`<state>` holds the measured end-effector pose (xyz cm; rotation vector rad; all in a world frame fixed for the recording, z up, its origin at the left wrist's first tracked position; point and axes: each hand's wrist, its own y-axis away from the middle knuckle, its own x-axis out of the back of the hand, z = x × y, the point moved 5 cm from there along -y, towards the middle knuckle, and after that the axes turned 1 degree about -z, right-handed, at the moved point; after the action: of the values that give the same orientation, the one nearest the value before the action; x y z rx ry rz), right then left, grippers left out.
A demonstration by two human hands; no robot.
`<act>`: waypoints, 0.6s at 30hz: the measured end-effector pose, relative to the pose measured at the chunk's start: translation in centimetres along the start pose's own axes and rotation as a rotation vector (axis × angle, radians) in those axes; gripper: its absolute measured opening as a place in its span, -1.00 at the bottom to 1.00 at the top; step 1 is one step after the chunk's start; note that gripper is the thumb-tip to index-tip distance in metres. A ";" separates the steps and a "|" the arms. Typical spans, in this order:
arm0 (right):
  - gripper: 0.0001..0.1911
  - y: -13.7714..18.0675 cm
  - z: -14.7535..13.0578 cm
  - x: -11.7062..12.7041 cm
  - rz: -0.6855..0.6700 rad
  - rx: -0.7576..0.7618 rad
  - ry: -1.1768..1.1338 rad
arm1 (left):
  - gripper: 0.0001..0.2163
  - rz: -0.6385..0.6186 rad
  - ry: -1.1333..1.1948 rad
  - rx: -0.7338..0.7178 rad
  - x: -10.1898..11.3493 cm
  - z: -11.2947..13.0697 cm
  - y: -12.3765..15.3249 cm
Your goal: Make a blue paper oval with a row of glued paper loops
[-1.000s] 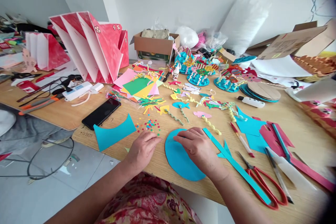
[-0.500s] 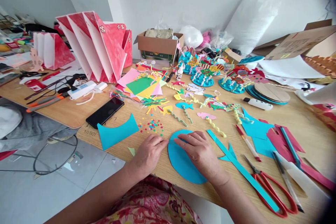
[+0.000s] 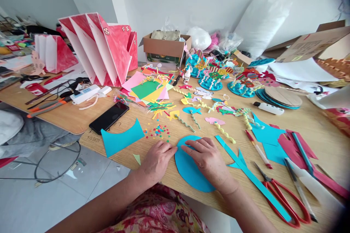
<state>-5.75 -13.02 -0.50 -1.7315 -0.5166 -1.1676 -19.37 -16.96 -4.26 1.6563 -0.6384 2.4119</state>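
A blue paper-covered disc (image 3: pixel 188 169) lies flat at the table's front edge. My left hand (image 3: pixel 158 160) is at its left rim, fingers pressed together and tips touching the edge; its thumb is hidden. Across the disc's upper right lies my right hand (image 3: pixel 205 158), fingers stretched out to the left and slightly bent, touching the surface. To the right are a long blue paper strip (image 3: pixel 254 178), a small blue forked offcut (image 3: pixel 238 160) and red-handled scissors (image 3: pixel 276 185). A blue curved paper offcut (image 3: pixel 123 137) is at the left, near scattered paper dots (image 3: pixel 159 130).
A black phone (image 3: pixel 109 117), coloured paper sheets (image 3: pixel 146 89) and paper fish with twisted strips (image 3: pixel 191 110) lie beyond my hands. Pens (image 3: pixel 258 149) and a glue bottle (image 3: pixel 186 74) are about. Behind stand a red-and-white file rack (image 3: pixel 109 51) and cardboard box (image 3: pixel 165 47).
My left hand has shifted very slightly right against the disc's rim. My right hand and the disc are almost unmoved.
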 end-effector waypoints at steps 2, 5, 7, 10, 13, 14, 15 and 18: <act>-0.72 0.0 0.0 0.0 0.008 0.000 -0.002 | -0.76 -0.022 -0.015 0.014 -0.2 0.0 -0.1; -0.71 0.0 0.0 -0.1 0.002 -0.005 0.007 | -0.77 -0.031 -0.024 0.019 -0.3 -0.1 -0.2; -0.72 -0.1 0.0 -0.1 0.000 -0.005 0.016 | -0.77 -0.032 -0.025 0.018 -0.4 -0.1 -0.2; -0.72 -0.1 0.0 -0.1 -0.005 -0.006 0.023 | -0.77 -0.029 -0.027 0.016 -0.5 -0.1 -0.2; -0.71 -0.1 -0.1 -0.1 -0.010 -0.008 0.017 | -0.76 -0.031 -0.031 0.017 -0.6 -0.2 -0.1; -0.71 -0.1 -0.1 -0.1 -0.008 -0.010 0.012 | -0.76 -0.031 -0.031 0.018 -0.7 -0.2 -0.1; -0.71 -0.1 -0.1 -0.1 -0.004 -0.012 0.006 | -0.76 -0.031 -0.030 0.019 -0.7 -0.2 -0.1; -0.71 -0.1 -0.1 0.0 0.010 -0.015 -0.007 | -0.76 -0.020 -0.016 0.023 -0.6 -0.3 -0.1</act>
<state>-5.86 -13.03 -0.40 -1.7490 -0.5045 -1.1619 -19.32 -16.69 -4.88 1.6844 -0.5960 2.4029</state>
